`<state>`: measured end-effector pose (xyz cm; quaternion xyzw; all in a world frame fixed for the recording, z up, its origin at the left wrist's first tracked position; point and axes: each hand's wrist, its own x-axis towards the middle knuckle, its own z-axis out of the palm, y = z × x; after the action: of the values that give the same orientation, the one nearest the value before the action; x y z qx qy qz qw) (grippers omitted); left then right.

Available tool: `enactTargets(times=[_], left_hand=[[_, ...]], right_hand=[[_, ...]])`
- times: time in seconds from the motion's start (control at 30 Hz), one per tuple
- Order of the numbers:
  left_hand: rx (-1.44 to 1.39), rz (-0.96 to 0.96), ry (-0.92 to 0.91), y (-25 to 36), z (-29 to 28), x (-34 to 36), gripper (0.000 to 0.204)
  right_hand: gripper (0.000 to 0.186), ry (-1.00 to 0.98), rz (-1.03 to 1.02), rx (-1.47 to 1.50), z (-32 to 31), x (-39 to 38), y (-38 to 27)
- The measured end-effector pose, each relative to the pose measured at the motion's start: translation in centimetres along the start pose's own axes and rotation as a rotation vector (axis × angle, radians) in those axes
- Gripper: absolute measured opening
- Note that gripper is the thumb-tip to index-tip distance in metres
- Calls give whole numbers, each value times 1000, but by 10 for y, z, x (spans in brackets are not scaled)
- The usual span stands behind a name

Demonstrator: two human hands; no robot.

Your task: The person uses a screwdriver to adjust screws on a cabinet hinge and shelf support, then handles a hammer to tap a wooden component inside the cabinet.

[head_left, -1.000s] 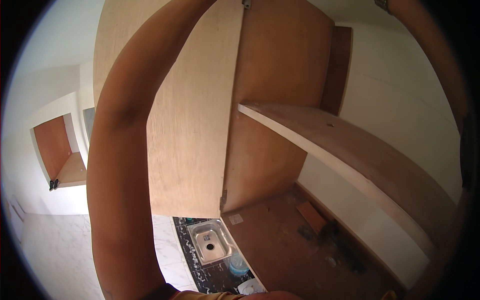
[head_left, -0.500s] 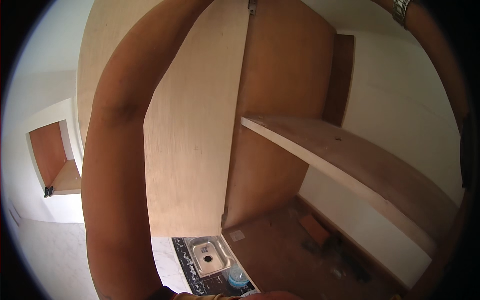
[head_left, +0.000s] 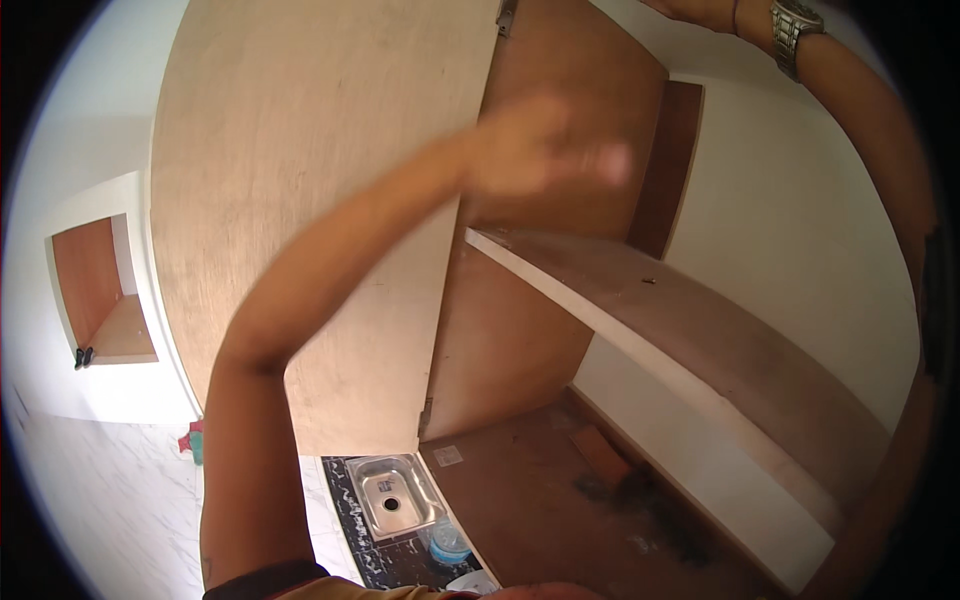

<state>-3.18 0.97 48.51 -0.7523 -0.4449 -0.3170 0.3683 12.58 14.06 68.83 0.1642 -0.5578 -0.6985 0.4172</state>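
My left hand (head_left: 530, 150), smeared by motion, is raised in front of the brown inner side panel (head_left: 575, 60) of a wooden cupboard. Its forearm crosses the pale plywood door (head_left: 370, 90), which stands swung out on its hinges. The blur hides how its fingers lie and whether anything is in them. My right hand (head_left: 700, 12) is up at the top edge, mostly cut off, so its fingers do not show. A metal-band watch (head_left: 790, 38) sits on that wrist. Below my left hand, a dusty brown shelf (head_left: 680, 310) with a pale front edge runs to the right.
A hinge (head_left: 506, 18) joins the door to the panel at the top. The cupboard's brown bottom board (head_left: 500, 490) bears dark debris. Lower down are a steel sink (head_left: 395, 505) and a blue-tinted clear container (head_left: 449, 542). A wall niche (head_left: 125, 330) lies at far left.
My left hand has come down from above the frame to in front of the side panel, its elbow bending. My right wrist has moved lower and left into view.
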Motion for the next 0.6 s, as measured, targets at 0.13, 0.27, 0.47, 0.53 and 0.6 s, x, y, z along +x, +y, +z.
enactTargets(times=[0.13, 0.27, 0.47, 0.53, 0.6], left_hand=[[19, 189, -197, 10, 47, -75, 74], [282, -41, 106, 8, 94, -106, 66], [517, 129, 439, 5, 101, -98, 68], [510, 151, 487, 2, 104, -92, 71], [493, 176, 462, 9, 108, -90, 70]], right_hand=[[32, 47, -113, -18, -13, 12, 16], [33, -81, -77, 0, -19, 14, 0], [34, -175, -37, -17, -26, 26, 1], [32, -106, -23, 68, -18, 22, 6], [30, -39, 5, 376, 9, 18, 29]])
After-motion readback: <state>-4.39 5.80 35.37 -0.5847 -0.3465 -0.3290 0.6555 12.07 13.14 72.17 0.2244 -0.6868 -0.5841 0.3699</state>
